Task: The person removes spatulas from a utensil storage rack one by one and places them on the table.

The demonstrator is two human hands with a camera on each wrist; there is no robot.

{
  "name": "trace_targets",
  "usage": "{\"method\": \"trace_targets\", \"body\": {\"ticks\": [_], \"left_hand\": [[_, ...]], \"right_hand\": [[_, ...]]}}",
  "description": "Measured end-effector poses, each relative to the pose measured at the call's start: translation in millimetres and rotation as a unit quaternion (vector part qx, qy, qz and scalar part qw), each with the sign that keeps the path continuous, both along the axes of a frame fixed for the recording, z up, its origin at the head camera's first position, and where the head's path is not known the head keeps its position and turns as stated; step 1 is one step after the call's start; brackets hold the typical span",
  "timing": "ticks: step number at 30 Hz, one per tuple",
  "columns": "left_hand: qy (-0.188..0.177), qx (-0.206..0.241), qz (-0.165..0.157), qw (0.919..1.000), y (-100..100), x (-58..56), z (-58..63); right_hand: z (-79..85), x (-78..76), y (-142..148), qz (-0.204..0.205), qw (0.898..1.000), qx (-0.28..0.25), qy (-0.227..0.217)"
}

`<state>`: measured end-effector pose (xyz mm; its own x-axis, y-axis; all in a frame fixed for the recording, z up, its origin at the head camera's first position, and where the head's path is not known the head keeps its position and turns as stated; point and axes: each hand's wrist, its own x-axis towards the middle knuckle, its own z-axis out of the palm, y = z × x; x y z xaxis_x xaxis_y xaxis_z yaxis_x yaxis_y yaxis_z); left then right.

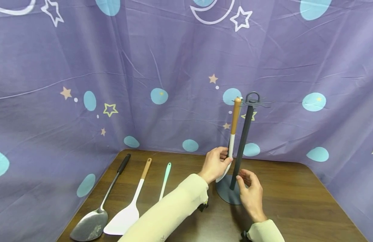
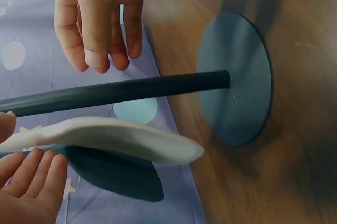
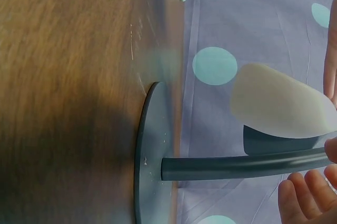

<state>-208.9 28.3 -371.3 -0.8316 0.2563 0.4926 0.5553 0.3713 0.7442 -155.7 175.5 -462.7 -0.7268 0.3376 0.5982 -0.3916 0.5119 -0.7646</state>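
A white spatula (image 1: 231,148) with a wooden handle hangs upright from the dark utensil stand (image 1: 243,148), its blade (image 3: 279,100) pointing down. Behind it hangs a dark, flat-bladed utensil (image 2: 118,174), mostly hidden in the head view. My left hand (image 1: 216,164) holds the white spatula low on its shaft, thumb on one side and fingers on the other. To the right of the post, my right hand (image 1: 252,194) is held with loosely bent fingers. The left wrist view shows that hand (image 2: 105,19) apart from the post, holding nothing.
On the wooden table (image 1: 295,201) to the left lie a metal turner (image 1: 91,225) with a black handle, a white turner (image 1: 126,218) and a mint-handled utensil (image 1: 166,179) partly behind my left sleeve. The stand's round base (image 2: 237,113) rests on the table. A purple curtain (image 1: 174,67) hangs behind.
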Motion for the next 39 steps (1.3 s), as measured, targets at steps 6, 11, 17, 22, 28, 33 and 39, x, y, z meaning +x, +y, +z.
{"method": "trace_targets", "body": {"ticks": [6,11,17,22,28,33,39], "left_hand": [[-0.023,0.059,-0.002,0.998,11,-3.8,2.6],[-0.041,0.099,-0.01,0.9942,16,-7.4,2.5],[-0.056,0.116,-0.017,0.9915,20,-9.1,1.4],[-0.038,0.089,-0.006,0.9953,20,-8.3,1.8],[-0.034,0.078,-0.003,0.9964,20,-7.2,4.6],[-0.041,0.079,-0.014,0.996,20,-6.1,8.2],[-0.027,0.095,-0.02,0.995,20,-5.1,12.5]], "right_hand": [[0.3,2.1,1,-0.002,1.0,0.007,0.003],[1.3,2.8,0,0.0,1.0,0.009,0.005],[-0.1,2.3,-1,-0.001,1.0,0.006,0.002],[-0.8,1.4,0,0.007,1.0,0.006,0.006],[-0.9,-0.1,0,0.011,1.0,0.012,0.013],[-0.2,-0.3,0,0.005,1.0,0.009,0.005],[-0.1,0.0,0,0.004,1.0,0.011,0.001]]}}
